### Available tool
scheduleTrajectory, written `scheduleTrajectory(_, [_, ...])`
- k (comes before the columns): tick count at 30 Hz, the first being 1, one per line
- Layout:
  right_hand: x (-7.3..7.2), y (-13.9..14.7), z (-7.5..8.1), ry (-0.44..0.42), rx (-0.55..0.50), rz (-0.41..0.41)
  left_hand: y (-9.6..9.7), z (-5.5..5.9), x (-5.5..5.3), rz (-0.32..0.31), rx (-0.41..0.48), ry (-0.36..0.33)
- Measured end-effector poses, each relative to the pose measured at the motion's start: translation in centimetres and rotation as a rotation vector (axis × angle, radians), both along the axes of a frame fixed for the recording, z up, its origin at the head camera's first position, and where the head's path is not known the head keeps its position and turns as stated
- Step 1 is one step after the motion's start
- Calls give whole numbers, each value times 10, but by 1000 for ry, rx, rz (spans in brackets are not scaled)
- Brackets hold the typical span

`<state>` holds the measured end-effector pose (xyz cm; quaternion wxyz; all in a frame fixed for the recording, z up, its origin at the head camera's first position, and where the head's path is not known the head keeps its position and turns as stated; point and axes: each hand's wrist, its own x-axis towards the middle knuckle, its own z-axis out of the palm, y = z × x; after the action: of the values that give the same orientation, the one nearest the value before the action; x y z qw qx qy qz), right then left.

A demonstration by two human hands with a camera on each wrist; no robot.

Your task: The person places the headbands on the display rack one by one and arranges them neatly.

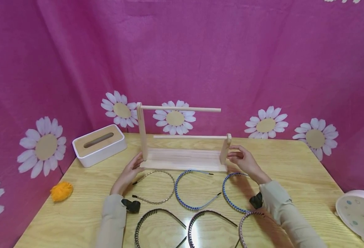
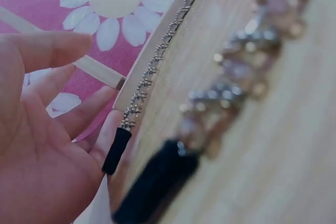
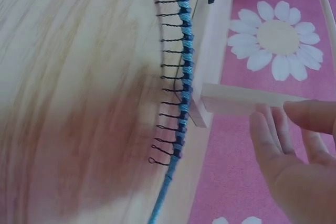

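Observation:
A light wooden rack (image 1: 183, 160) with two horizontal rods stands at the back of the table. At its left end, my left hand (image 1: 128, 175) touches the base near the tall post, fingers extended. Beside the short right post is my right hand (image 1: 246, 162); its fingertips meet the post, slightly bent, without wrapping round it. A beaded headband (image 2: 142, 85) with black tips lies by the left hand. Two blue headbands, one in the middle (image 1: 177, 193) and one by the right wrist (image 3: 185, 66), lie in front of the rack.
Nearer the front lie two dark headbands (image 1: 137, 227) (image 1: 190, 227) and a pinkish one (image 1: 241, 227). A white tissue box (image 1: 102, 156) with a wooden lid stands back left. An orange yarn-like ball (image 1: 61, 191) sits at the left edge, a round clock (image 1: 360, 215) at the right.

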<state>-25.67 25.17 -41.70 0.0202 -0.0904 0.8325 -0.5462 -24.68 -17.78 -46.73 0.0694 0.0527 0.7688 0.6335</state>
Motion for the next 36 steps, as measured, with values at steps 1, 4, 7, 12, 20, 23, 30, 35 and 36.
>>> scheduleTrajectory(1, [0, 0, 1, 0, -3, 0, 1, -1, -1, 13, -7, 17])
scheduleTrajectory(4, [0, 0, 2, -1, -8, 2, 2, -4, -4, 56, 10, 47])
scheduleTrajectory(7, [1, -1, 1, -18, -9, 5, 1, -7, -5, 62, 31, 46])
scheduleTrajectory(12, [3, -2, -1, -20, -13, 16, -1, -12, -3, 70, 59, 48])
scheduleTrajectory(20, [9, 5, 1, -2, -24, 20, 9, -15, -5, 141, 91, 122])
scheduleTrajectory(23, [17, 11, 4, 2, 20, 8, 13, -17, -6, 163, 98, 142])
scheduleTrajectory(30, [47, 19, 6, -30, 219, 94, 17, -19, -9, 218, 94, 130])
scheduleTrajectory(35, [70, 21, 1, -76, 300, 196, 20, -18, -10, 250, 66, 132])
scheduleTrajectory(36, [74, 21, -2, -62, 313, 216, 21, -18, -10, 256, 54, 136])
